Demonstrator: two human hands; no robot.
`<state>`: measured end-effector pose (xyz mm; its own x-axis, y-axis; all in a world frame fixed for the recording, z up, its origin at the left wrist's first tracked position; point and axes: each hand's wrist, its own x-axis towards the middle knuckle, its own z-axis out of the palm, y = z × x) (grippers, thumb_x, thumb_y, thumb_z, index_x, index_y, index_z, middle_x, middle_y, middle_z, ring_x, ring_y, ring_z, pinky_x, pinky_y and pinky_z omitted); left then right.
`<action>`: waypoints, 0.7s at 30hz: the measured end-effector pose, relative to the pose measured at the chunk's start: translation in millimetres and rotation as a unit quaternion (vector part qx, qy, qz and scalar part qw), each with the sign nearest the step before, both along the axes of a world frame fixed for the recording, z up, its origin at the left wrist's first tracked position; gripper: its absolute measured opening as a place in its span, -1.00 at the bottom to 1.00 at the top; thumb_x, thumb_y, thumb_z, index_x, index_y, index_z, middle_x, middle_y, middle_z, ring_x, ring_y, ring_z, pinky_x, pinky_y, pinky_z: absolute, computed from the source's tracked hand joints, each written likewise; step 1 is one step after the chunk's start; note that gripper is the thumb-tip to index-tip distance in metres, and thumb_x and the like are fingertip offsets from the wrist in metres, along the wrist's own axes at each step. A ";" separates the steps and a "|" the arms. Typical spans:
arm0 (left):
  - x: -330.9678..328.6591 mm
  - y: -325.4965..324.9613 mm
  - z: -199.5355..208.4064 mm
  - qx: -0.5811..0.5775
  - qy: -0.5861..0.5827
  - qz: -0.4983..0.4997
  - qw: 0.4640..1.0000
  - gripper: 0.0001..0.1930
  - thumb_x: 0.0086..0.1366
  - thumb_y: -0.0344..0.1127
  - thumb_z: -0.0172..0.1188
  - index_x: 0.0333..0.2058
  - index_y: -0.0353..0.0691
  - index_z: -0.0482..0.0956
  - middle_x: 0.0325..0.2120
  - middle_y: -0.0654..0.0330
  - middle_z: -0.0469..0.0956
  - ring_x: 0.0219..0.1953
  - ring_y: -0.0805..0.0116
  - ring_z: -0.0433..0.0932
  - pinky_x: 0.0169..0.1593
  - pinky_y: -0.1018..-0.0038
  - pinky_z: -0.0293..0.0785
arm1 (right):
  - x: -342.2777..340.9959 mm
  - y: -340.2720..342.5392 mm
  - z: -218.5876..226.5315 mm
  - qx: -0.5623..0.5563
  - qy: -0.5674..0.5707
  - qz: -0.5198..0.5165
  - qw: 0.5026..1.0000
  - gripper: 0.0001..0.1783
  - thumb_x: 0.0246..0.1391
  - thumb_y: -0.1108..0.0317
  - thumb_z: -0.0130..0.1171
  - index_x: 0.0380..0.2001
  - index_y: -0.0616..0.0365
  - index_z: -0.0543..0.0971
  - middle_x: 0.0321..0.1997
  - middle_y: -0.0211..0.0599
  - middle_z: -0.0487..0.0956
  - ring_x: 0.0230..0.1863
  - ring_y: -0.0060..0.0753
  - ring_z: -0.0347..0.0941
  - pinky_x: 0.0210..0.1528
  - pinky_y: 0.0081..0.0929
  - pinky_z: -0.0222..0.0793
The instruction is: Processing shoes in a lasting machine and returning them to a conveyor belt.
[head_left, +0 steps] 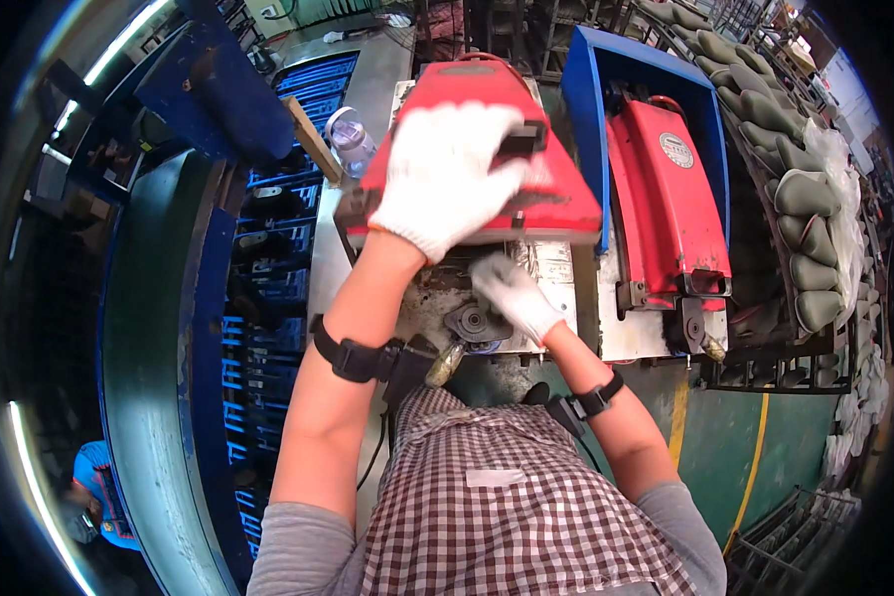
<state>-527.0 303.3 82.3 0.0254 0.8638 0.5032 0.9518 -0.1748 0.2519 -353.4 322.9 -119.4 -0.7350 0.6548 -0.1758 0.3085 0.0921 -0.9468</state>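
Big red cover (551, 199) sat ctr, directly under L hand (449, 169), just beyond R hand (512, 295)! Red covers: 2, the other (670, 189) off to the R. Gloved hands: 2; L curved, fingers spread, R blurred, couldn't tell if gripping. Clear bottle (353, 141): 1, L of cover. Blk handle (533, 136) by L fingers, approx touching; grip unclear.
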 end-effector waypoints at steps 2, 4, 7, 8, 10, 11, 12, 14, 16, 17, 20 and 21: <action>-12.2 6.1 3.1 0.143 0.026 0.000 0.989 -0.47 0.09 -0.13 0.43 0.07 -0.07 0.60 -0.10 0.10 0.65 -0.01 0.01 0.58 0.20 0.09 0.42 | -27.0 10.7 -7.0 0.181 -0.111 -0.096 0.972 -0.31 0.17 -0.06 0.29 0.24 0.14 0.46 0.18 0.13 0.54 0.23 0.11 0.46 0.30 -0.16 0.36; -12.2 3.1 3.4 0.199 0.030 0.019 0.979 -0.35 0.06 -0.13 0.46 0.17 -0.04 0.55 0.13 0.07 0.55 0.23 -0.07 0.43 0.43 -0.02 0.15 | -57.3 21.2 -15.1 0.304 -0.186 -0.125 0.926 -0.07 0.05 -0.18 0.36 0.37 0.13 0.36 0.39 0.21 0.36 0.39 0.18 0.30 0.40 -0.10 0.24; -4.1 -8.5 -2.0 0.177 0.001 -0.034 0.984 -0.30 0.00 -0.21 0.48 0.19 -0.11 0.55 0.27 0.04 0.45 0.34 -0.18 0.33 0.48 -0.05 0.05 | -85.9 52.3 -55.9 0.409 -0.179 -0.147 0.883 0.16 -0.04 -0.23 0.40 0.50 0.09 0.17 0.53 0.31 0.11 0.42 0.32 0.23 0.43 -0.04 0.23; -9.7 -19.3 -10.1 0.193 0.007 -0.037 0.980 -0.31 -0.02 -0.22 0.48 0.17 -0.12 0.57 0.27 0.03 0.46 0.35 -0.18 0.33 0.48 -0.05 0.06 | -91.9 54.1 -59.8 0.420 -0.198 -0.146 0.873 0.13 -0.04 -0.20 0.41 0.50 0.06 0.18 0.53 0.32 0.12 0.38 0.36 0.28 0.39 -0.02 0.30; -22.2 -43.5 -33.8 0.199 -0.001 -0.042 0.979 -0.36 -0.01 -0.27 0.47 0.14 -0.12 0.62 0.26 0.03 0.46 0.37 -0.20 0.30 0.47 -0.04 0.10 | -93.6 57.9 -55.0 0.381 -0.230 -0.174 0.878 0.01 -0.02 -0.08 0.41 0.47 -0.01 0.27 0.51 0.34 0.16 0.27 0.39 0.41 0.28 0.03 0.43; -29.7 -63.8 -51.8 0.209 -0.044 -0.027 0.977 -0.33 -0.02 -0.34 0.46 0.16 -0.13 0.59 0.19 0.02 0.53 0.28 -0.15 0.45 0.38 0.00 0.26 | -95.1 56.1 -48.6 0.362 -0.225 -0.159 0.891 -0.02 -0.03 -0.03 0.40 0.45 0.02 0.31 0.51 0.37 0.15 0.33 0.40 0.35 0.36 0.01 0.36; -35.9 -82.3 -75.8 0.174 -0.182 -0.038 0.967 -0.34 0.05 -0.39 0.43 0.21 -0.18 0.55 0.21 -0.02 0.52 0.27 -0.09 0.47 0.38 0.06 0.30 | -96.3 54.3 -46.0 0.315 -0.203 -0.186 0.908 0.00 -0.06 0.01 0.42 0.45 0.06 0.32 0.53 0.35 0.13 0.40 0.38 0.29 0.41 -0.03 0.32; -42.2 -119.6 -120.6 0.089 -0.427 -0.002 0.900 -0.34 0.20 -0.46 0.35 0.31 -0.27 0.42 0.24 -0.06 0.49 0.26 0.03 0.51 0.35 0.17 0.38 | -86.9 68.5 -46.0 0.314 -0.123 -0.212 0.917 0.01 -0.05 0.06 0.40 0.45 0.22 0.31 0.47 0.29 0.30 0.44 0.19 0.29 0.43 -0.08 0.28; -53.2 -149.7 -157.2 -0.015 -0.624 0.062 0.778 -0.33 0.41 -0.38 0.17 0.44 -0.32 0.18 0.30 -0.07 0.41 0.30 0.07 0.47 0.36 0.25 0.39 | -81.1 55.1 -19.2 -0.033 0.092 -0.236 0.967 -0.14 0.17 0.07 0.28 0.45 0.23 0.29 0.30 -0.02 0.51 0.22 -0.11 0.52 0.10 -0.25 0.56; -58.2 -162.5 -183.6 -0.019 -0.725 0.068 0.685 -0.34 0.47 -0.27 0.12 0.46 -0.27 0.15 0.32 -0.08 0.38 0.32 0.06 0.45 0.36 0.19 0.39 | -77.0 42.3 -8.8 -0.137 0.117 -0.256 0.950 -0.25 0.26 0.06 0.21 0.41 0.19 0.32 0.19 -0.14 0.57 0.14 -0.18 0.57 -0.03 -0.22 0.64; -49.4 -177.5 -220.2 -0.042 -0.825 0.090 0.556 -0.34 0.53 -0.12 0.06 0.48 -0.23 0.14 0.35 -0.04 0.36 0.32 0.06 0.43 0.36 0.13 0.40 | -63.9 2.6 -7.9 -0.312 0.215 -0.144 0.914 -0.34 0.32 0.00 0.16 0.33 0.14 0.35 0.20 -0.21 0.54 0.17 -0.20 0.55 -0.01 -0.08 0.66; -45.2 -181.7 -235.2 -0.031 -0.858 0.061 0.509 -0.33 0.52 -0.02 0.04 0.47 -0.21 0.16 0.35 -0.01 0.36 0.32 0.07 0.43 0.36 0.11 0.40 | -67.9 -24.8 0.3 -0.331 0.226 -0.121 0.908 -0.37 0.33 -0.01 0.16 0.30 0.13 0.36 0.21 -0.22 0.53 0.18 -0.20 0.54 0.01 -0.06 0.67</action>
